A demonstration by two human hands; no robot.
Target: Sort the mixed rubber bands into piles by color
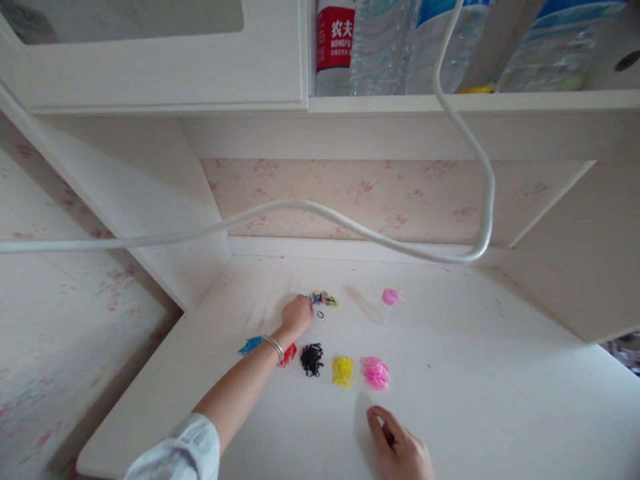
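My left hand (297, 313) reaches far across the white desk, fingers curled at the edge of a small mixed-colour pile of tiny rubber bands (324, 298); what the fingers pinch is hidden. A single black band (320, 314) lies beside the hand. Sorted piles lie in a row nearer me: blue (251, 344), red (289, 354) partly under my wrist, black (311, 359), yellow (343, 370), pink (375, 372). My right hand (400, 448) rests low on the desk near the front, fingers loosely bent, with something dark and tiny at the fingers.
A small clear bottle with a pink cap (383, 304) lies on its side behind the piles. A white cable (350, 223) loops across the view in front of the floral back wall. Water bottles (380, 47) stand on the shelf above.
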